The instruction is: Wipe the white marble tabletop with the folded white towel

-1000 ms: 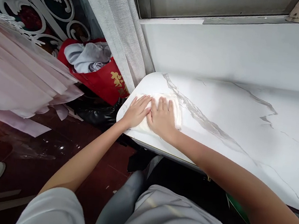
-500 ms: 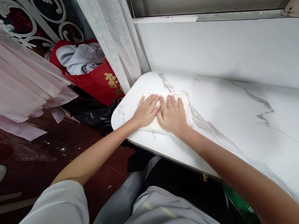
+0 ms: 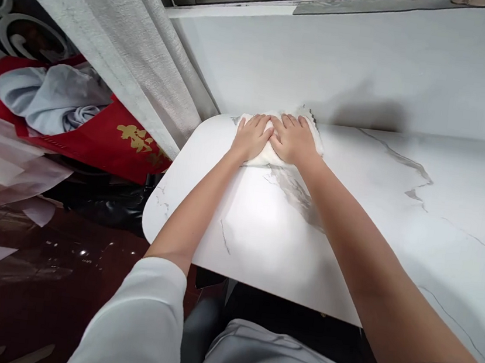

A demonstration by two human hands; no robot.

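A white cloth [image 3: 267, 156] lies on the white marble-patterned table [image 3: 269, 249], up by the back edge where the top meets the wall. My left hand [image 3: 251, 138] rests flat on the left half of it, fingers stretched forward. Beside it, my right hand [image 3: 294, 139] presses flat on the right half, fingers also extended. The two thumbs are close together near the cloth's middle. A rumpled edge of the cloth sticks up past the right fingertips, against the wall. Part of the cloth is hidden under both palms.
A white wall panel [image 3: 328, 56] rises behind the table, below a metal window frame [image 3: 237, 7]. A pale curtain [image 3: 128, 32] hangs at the table's left corner. Left of it are a red bag [image 3: 96, 149] with grey cloth inside, a black plastic bag [image 3: 111, 206] and pink fabric [image 3: 1, 164].
Both hands have slid the cloth forward across the table, from near its front edge to the back by the wall. The cloth has bunched up at its far side. The view has shifted.
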